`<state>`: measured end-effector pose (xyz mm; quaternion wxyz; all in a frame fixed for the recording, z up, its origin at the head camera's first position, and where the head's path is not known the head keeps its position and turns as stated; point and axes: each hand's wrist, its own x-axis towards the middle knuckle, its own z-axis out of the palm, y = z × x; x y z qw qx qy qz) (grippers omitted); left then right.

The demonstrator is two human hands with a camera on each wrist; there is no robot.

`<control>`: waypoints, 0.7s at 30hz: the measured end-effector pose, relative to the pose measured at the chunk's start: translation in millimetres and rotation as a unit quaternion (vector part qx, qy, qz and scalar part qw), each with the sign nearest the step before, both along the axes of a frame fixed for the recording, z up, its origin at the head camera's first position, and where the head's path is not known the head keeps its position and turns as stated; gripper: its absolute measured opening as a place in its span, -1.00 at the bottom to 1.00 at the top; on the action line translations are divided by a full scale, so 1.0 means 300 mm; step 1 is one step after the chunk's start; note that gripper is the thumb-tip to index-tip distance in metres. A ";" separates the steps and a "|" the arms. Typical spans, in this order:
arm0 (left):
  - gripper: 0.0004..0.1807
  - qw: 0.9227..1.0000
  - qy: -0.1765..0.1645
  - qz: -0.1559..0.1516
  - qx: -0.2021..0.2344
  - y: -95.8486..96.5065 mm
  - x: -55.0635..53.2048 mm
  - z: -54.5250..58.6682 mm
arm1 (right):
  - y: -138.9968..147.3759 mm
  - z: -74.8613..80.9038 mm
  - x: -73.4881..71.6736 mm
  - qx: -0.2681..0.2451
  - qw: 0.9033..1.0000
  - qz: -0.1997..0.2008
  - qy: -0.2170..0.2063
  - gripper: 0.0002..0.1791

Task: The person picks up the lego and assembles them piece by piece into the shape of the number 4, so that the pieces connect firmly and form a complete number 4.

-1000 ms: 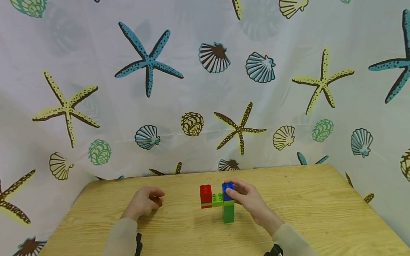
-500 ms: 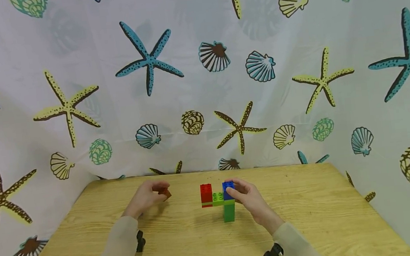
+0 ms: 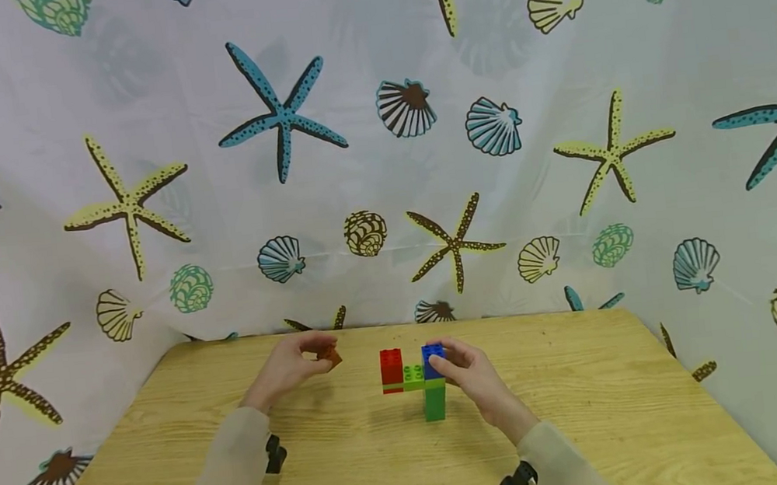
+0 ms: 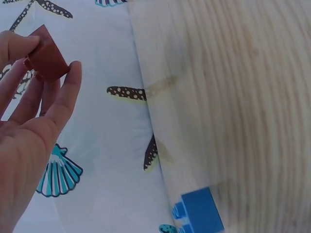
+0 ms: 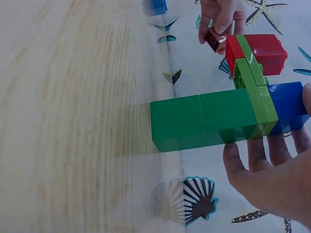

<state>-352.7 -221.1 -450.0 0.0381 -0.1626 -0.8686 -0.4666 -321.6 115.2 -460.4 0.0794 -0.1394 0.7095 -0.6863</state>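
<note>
My left hand (image 3: 287, 371) pinches a brown toy brick (image 3: 330, 357) between thumb and fingertips, raised above the table, left of a brick structure. In the left wrist view the brown brick (image 4: 51, 57) is tilted, its studs toward the palm. My right hand (image 3: 478, 382) grips the blue brick (image 5: 286, 99) at the top of the structure, thumb on one side and fingers on the other. Below it run a light green piece (image 3: 412, 376) and a column of two green bricks (image 5: 204, 120). A red brick (image 3: 391, 365) sits on the light green piece's left end, overhanging the table.
A loose blue brick (image 4: 204, 211) lies on the wooden table (image 3: 354, 464), behind the left forearm in the head view. A white cloth (image 3: 368, 174) printed with starfish and shells hangs around the back and sides. Each wrist wears a small black camera (image 3: 517, 484).
My left hand has lifted the brown brick and moved it right, closer to the structure, turning it slightly. The right hand and the structure have stayed in place.
</note>
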 end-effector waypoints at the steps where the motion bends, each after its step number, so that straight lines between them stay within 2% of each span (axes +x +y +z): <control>1: -0.59 1.000 0.004 -0.001 0.005 0.008 0.001 0.005 | 0.000 -0.001 0.000 0.000 1.000 0.000 0.000 -0.46; 9: -0.62 0.997 0.019 -0.024 0.064 0.064 0.021 0.037 | 0.002 -0.009 -0.004 -0.002 1.000 0.008 0.004 -0.45; 13: -0.62 0.997 0.029 -0.026 0.066 0.095 0.031 0.055 | 0.003 -0.013 -0.010 0.000 1.000 0.011 0.007 -0.45; 21: -0.67 0.997 0.051 -0.002 0.055 0.158 0.045 0.083 | 0.012 -0.022 -0.023 -0.012 1.000 0.019 0.007 -0.46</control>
